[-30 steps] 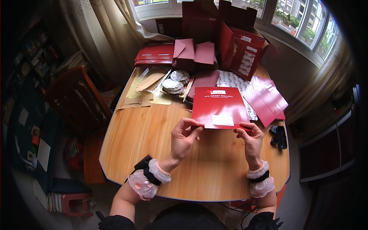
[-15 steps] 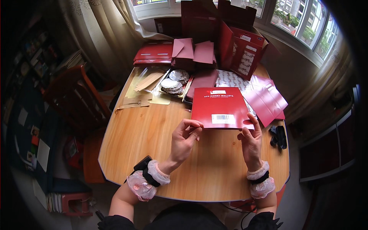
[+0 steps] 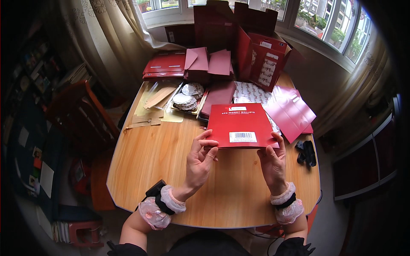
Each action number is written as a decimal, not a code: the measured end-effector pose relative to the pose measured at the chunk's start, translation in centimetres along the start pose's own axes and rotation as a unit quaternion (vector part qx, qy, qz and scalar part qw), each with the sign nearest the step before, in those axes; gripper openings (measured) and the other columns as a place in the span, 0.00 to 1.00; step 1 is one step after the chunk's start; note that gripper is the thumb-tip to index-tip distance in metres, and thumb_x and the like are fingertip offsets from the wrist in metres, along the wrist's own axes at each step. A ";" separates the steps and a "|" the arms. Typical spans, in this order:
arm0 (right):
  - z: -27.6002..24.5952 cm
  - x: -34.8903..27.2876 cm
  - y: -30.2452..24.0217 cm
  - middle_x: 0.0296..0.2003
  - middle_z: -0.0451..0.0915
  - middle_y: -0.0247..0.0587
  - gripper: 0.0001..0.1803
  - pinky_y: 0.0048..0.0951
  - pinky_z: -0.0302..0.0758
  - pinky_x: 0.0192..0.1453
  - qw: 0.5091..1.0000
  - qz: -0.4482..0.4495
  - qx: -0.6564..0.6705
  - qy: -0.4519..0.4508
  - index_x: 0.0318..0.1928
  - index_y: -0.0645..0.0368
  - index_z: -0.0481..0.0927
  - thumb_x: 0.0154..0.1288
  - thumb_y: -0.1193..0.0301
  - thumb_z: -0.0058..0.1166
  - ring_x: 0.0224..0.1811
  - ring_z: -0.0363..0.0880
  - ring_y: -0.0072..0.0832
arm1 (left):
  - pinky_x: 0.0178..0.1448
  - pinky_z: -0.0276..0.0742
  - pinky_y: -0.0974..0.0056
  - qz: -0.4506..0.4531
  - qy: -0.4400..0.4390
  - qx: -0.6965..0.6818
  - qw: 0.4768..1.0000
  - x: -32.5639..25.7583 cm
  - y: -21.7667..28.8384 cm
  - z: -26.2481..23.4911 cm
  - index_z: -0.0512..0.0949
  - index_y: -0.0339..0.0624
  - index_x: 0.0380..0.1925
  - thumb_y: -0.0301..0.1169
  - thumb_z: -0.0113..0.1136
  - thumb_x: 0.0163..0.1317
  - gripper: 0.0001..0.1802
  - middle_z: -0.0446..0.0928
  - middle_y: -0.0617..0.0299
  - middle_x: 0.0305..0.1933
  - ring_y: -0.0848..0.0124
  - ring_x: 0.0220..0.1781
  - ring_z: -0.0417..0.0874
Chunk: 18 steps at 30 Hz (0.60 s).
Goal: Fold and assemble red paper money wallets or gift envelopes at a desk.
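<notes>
In front of me, above the table, a flat red cardboard wallet pack (image 3: 241, 121) with a white barcode label is held level by its near edge. At its near left corner my left hand (image 3: 199, 160) grips it, thumb below and fingers along the side. My right hand (image 3: 273, 163) closes on the near right corner, with the index finger on top and the thumb at the edge. Just beyond the pack lie a pink card sleeve (image 3: 292, 111) and a white patterned sheet (image 3: 252, 94).
Further back are stacked round patterned tags (image 3: 185, 101), brown paper strips (image 3: 160, 96), pink envelopes (image 3: 196, 59), red folders (image 3: 164, 64) and an open red box (image 3: 265, 59). A black item (image 3: 306, 153) lies at the right edge of the wooden table (image 3: 145, 158).
My left fingers have shifted from a pinch at the corner to lying along its side. The whole view has moved slightly. The pack stays in both hands.
</notes>
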State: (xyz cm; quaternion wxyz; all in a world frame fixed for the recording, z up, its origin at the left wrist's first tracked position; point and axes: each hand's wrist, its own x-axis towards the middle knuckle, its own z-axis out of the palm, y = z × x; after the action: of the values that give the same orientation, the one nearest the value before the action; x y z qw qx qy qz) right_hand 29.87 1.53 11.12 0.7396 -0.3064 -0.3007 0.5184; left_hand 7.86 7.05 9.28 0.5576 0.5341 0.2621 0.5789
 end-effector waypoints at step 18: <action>-0.4 -0.1 0.1 0.53 0.77 0.32 0.25 0.29 0.78 0.57 1.000 0.008 0.008 -0.010 0.65 0.50 0.69 0.71 0.77 0.58 0.51 0.80 0.24 | 0.53 0.72 0.72 -0.181 -0.025 -0.221 0.958 -0.2 -0.5 -0.9 0.68 0.55 0.64 0.35 0.58 0.74 0.21 0.78 0.75 0.50 0.81 0.50 0.76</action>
State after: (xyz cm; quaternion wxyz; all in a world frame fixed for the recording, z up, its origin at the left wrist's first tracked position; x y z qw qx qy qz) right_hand 30.09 1.40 10.72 0.7350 -0.2976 -0.3016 0.5293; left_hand 7.21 7.26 8.54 0.7631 0.3561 0.2059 0.4985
